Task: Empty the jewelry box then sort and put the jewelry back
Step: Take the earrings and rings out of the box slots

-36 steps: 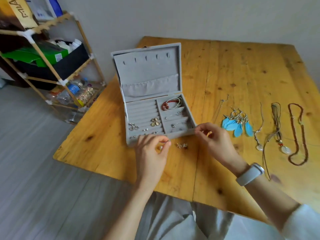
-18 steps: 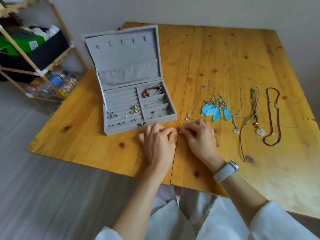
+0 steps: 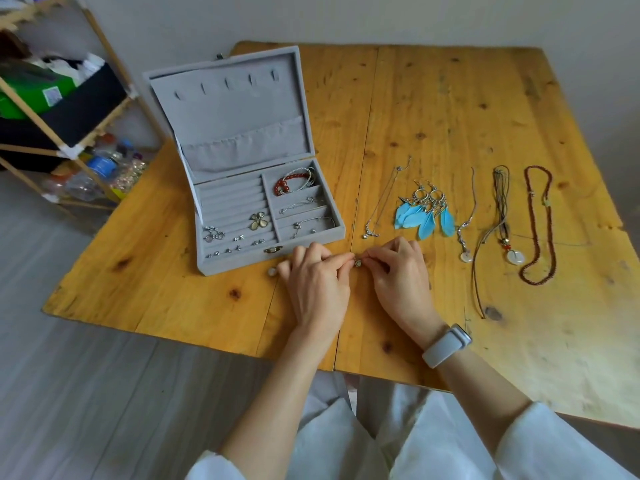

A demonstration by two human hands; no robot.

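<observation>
The grey jewelry box (image 3: 204, 261) stands open on the wooden table (image 3: 450, 109). It holds a flower brooch (image 3: 258, 221), small studs, a red bead bracelet (image 3: 288, 184) and thin chains. Just in front of the box, my left hand (image 3: 317, 285) and my right hand (image 3: 398, 271) meet, and both pinch a small earring (image 3: 357, 262) between their fingertips. Another small silver piece (image 3: 272, 271) lies left of my left hand. To the right lie a thin chain necklace (image 3: 381, 202), blue feather earrings (image 3: 424, 213), pendant necklaces (image 3: 502, 220) and a brown bead necklace (image 3: 538, 223).
A wooden rack (image 3: 52, 98) with boxes and plastic bottles stands left of the table, by the wall. The table's near edge runs just under my wrists. A pale watch (image 3: 446, 344) is on my right wrist.
My hands have come together in front of the box and now both pinch the small earring. The view has shifted, so the box sits further left.
</observation>
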